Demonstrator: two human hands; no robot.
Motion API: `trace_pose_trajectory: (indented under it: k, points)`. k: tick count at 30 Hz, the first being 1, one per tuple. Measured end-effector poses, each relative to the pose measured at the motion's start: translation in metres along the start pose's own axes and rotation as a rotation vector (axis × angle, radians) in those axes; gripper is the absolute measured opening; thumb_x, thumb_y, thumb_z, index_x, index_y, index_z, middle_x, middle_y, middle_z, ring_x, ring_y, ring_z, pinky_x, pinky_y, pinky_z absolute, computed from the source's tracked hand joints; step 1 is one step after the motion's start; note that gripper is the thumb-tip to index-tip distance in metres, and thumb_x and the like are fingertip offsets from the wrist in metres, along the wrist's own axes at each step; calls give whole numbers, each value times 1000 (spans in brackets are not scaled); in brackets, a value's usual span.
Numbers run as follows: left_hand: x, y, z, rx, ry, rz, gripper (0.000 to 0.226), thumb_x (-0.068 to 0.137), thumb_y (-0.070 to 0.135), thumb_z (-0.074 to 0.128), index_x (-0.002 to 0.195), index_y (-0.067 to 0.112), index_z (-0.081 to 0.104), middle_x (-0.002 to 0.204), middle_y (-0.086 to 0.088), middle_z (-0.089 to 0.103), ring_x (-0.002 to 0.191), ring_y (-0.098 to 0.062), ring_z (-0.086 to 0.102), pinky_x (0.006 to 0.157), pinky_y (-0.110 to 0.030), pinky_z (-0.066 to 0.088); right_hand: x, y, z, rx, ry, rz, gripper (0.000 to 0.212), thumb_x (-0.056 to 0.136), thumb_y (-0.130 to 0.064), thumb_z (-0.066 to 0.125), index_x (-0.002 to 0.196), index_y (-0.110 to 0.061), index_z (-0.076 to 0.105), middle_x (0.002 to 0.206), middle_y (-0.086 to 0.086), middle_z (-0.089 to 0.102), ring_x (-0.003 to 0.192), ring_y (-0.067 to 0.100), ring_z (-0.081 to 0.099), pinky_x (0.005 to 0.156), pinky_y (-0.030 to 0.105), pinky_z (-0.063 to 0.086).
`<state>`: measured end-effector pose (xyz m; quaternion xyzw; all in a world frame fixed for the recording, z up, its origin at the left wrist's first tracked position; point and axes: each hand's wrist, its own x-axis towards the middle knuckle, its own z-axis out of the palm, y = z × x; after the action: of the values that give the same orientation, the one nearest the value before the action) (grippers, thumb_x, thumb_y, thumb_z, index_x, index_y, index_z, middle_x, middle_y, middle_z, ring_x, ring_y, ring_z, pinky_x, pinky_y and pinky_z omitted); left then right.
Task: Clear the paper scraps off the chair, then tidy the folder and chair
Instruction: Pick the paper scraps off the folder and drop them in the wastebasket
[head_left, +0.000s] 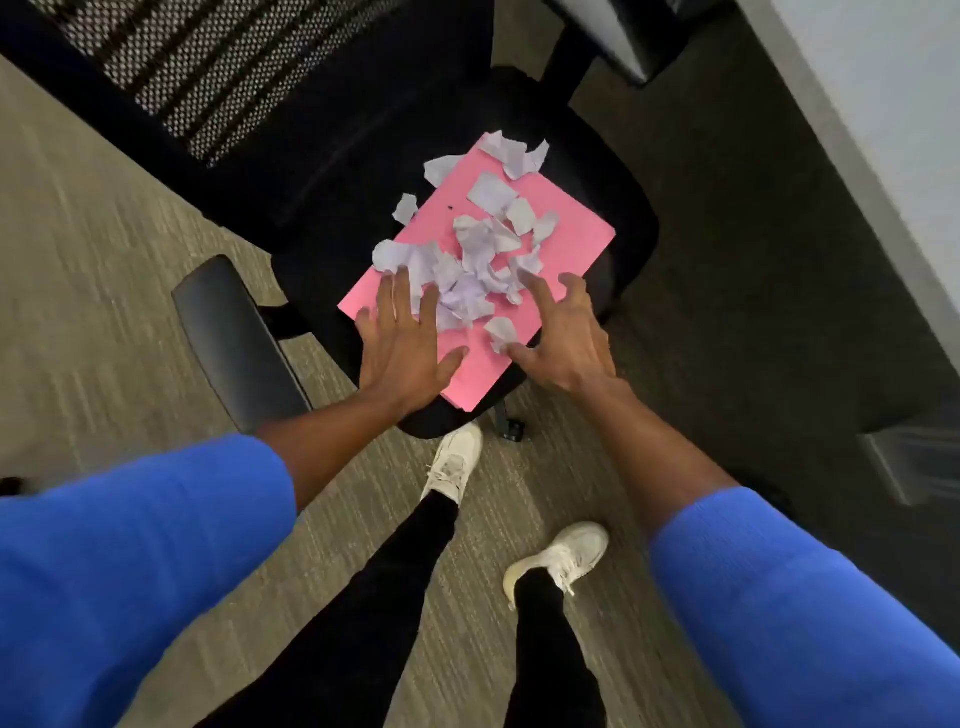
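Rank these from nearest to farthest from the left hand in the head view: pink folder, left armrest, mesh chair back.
1. Pink folder: directly under the left hand.
2. Left armrest: just to its left.
3. Mesh chair back: farthest, up behind the seat.

The place looks like an office. A black swivel chair (332, 171) with a mesh backrest, padded armrests and a caster at its base fills the upper middle of the frame. It stands on low-pile commercial carpet (104, 249) in a grey-beige streaked pattern, with a darker charcoal band running along the right side. A pale wall or partition (893, 135) rises in the upper right corner. On the chair's seat lies a pink folder (566, 244), ordinary office stationery, scattered with torn paper scraps (478, 270).
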<state>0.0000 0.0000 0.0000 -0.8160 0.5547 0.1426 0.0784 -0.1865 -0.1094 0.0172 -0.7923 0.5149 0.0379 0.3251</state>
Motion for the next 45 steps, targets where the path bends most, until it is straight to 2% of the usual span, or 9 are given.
trace_pose_trajectory:
  k: [4,9,19,24,29,33,36,41,45]
  points:
    - [7,-7,18,-8,16,-28,97,92,75,56,167,27,19,175,-20,7,155,-43,26,103,-60,45,20,-13,20,-107,-72,-93,99,82,-48,84,159,-44,23,164,16,18,148,39,36,102,57,57]
    - [10,-7,35,-97,23,-15,95,95,71,56,169,35,10,176,-20,3,149,-42,32,104,-57,48,36,-20,43,-186,-88,-94,95,84,-43,85,159,-45,26,164,16,16,145,39,39,98,56,56]
    - [28,-8,41,-206,88,-38,71,100,34,71,163,27,37,168,-20,23,144,-39,36,107,-53,52,64,-28,62,-202,-6,-143,76,91,-18,80,154,-36,41,159,19,22,127,40,53,88,49,61]
    - [30,-9,47,-248,121,-14,62,98,22,74,153,24,47,157,-18,34,138,-36,40,103,-49,55,68,-29,62,-180,24,-196,46,95,-9,71,136,-24,57,148,16,33,113,40,59,86,50,62]
    - [31,-12,51,-306,140,8,64,86,-7,75,142,17,55,137,-13,45,126,-32,47,96,-40,56,67,-26,60,-144,66,-218,20,99,-18,68,118,-12,67,139,13,47,104,36,63,83,44,61]
    - [35,-16,50,-390,189,-23,24,93,4,75,115,7,67,123,-15,54,113,-32,54,89,-46,55,65,-24,56,-53,97,-185,16,98,-12,69,111,-6,75,127,11,57,96,36,68,82,49,63]
    - [37,-18,48,-461,207,-41,22,92,9,79,112,5,71,116,-14,57,107,-31,56,85,-38,50,62,-25,51,7,124,-182,17,96,-13,73,111,-6,78,121,9,60,92,35,69,82,49,62]
    - [29,-21,38,-485,241,-88,21,91,2,77,111,4,73,111,-12,58,101,-29,58,78,-33,46,55,-26,39,79,198,-171,18,94,-16,75,110,-8,80,115,5,62,87,29,69,81,45,62]
    - [17,-20,28,-550,259,-156,15,93,3,76,108,5,74,112,-14,59,101,-32,62,81,-39,51,45,-26,31,129,236,-145,20,94,-16,76,112,-9,80,114,4,63,88,24,69,83,40,64]
